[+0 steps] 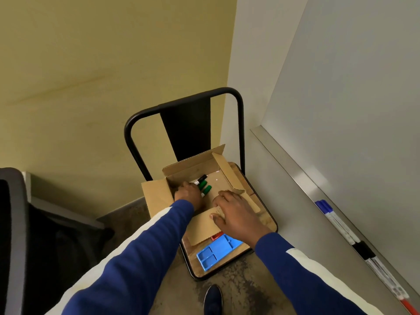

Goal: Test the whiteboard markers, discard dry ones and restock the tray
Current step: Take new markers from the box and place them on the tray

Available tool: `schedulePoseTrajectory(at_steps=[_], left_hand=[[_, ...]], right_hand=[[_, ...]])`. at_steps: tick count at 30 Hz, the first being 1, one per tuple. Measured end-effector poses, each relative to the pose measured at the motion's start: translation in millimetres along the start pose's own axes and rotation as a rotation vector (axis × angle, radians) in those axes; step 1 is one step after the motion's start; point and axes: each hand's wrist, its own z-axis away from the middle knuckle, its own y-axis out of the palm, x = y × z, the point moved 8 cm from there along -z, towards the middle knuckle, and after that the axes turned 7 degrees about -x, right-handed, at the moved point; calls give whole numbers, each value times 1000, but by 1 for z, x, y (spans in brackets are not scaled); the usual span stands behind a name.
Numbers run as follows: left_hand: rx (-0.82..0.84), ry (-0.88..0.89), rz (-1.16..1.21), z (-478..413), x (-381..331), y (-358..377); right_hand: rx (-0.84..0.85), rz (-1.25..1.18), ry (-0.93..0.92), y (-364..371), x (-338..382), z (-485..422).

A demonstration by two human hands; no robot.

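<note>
Your left hand (189,194) is down inside the cardboard box (156,196), at its left side. Its back faces up and its fingers are hidden, so you cannot tell if it grips anything. Markers lie just to its right, their white ends going under it: two green markers (204,187) and, behind them, one black marker (201,178). They lie side by side on a slant, caps pointing to the box's far right corner.

Your right hand (236,214) rests flat on the box's near flap, fingers straight and spread, holding nothing. The box sits on the chair seat (267,214). The blue tray (218,251) lies at the seat's front edge, partly under the flap, near your right wrist.

On the whiteboard ledge (295,173), far right, the blue markers (327,209) lie along its length with other markers. Their labels are too small to read.
</note>
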Motion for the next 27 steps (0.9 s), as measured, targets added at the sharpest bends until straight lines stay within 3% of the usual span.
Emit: schedulePoseTrajectory(at_steps=[9,18,27], left_hand=[[-13,-44,91,-8,-4,9],[11,66,148,0,-11,5],[-36,161,-28,27,-8,-53]], right_hand=[[-8,-8,34,0,-2,3],[-34,-4,51,-4,-2,4],[-77,-89,123,-12,2,8]])
